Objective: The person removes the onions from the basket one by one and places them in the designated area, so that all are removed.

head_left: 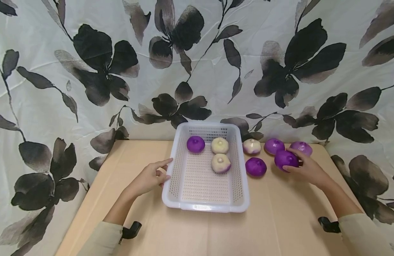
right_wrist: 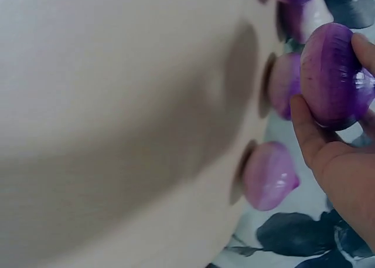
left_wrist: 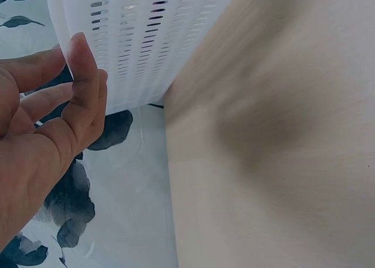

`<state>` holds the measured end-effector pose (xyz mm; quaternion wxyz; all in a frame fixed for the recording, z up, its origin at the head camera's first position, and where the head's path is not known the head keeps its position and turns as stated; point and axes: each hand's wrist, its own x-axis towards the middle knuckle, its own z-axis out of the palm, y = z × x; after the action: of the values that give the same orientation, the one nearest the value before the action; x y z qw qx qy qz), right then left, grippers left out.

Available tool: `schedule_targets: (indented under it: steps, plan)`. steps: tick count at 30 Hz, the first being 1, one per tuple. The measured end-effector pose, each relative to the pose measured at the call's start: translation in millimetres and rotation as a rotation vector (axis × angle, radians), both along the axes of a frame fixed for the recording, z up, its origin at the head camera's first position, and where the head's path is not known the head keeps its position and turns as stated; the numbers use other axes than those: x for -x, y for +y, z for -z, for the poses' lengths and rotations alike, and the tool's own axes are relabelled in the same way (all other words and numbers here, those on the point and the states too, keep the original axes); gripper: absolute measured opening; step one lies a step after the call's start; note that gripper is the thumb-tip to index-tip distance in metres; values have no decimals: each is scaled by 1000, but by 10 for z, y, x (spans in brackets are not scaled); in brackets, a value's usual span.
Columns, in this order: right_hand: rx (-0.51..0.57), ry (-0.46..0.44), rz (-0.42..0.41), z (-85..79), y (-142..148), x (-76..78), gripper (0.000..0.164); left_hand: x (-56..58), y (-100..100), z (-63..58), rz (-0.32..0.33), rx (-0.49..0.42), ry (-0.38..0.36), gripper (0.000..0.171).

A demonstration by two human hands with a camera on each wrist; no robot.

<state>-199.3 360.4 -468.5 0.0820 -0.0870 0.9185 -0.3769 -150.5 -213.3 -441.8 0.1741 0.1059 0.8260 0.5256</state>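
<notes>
A white perforated plastic basket (head_left: 206, 207) stands on the table, holding a purple onion (head_left: 195, 144) and two pale onions (head_left: 220, 145). My left hand (head_left: 152, 176) grips the basket's left rim; the left wrist view shows fingertips (left_wrist: 82, 48) against its slotted side wall. To the right of the basket, my right hand (head_left: 307, 168) holds a purple onion (head_left: 284, 160) between thumb and fingers. In the right wrist view this onion (right_wrist: 331, 74) is raised off the table. Around it lie a purple-and-white onion (head_left: 252, 146) and three purple onions (head_left: 255, 167).
The light wooden table (head_left: 209, 234) ends at a floral cloth (head_left: 216, 71) hanging behind it and at its sides. Dark straps or mounts (head_left: 131, 230) sit at both wrists. The loose onions stand near the table's back right edge.
</notes>
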Motion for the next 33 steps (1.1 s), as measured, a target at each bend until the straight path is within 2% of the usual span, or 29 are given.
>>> schedule_targets:
  steps: [4, 11, 22, 33]
  plan:
    - [-13, -9, 25, 131, 54, -17, 81, 0, 3, -5, -4, 12, -1, 64]
    - [-37, -72, 52, 234, 38, -56, 85, 18, 8, -8, 0, 20, 3, 64]
    - [-73, -103, 68, 312, 4, -41, 82, 14, 7, -22, 2, 17, -4, 64]
    - [-59, -127, 51, 367, -5, -34, 90, 0, 1, -9, 4, 25, -3, 64]
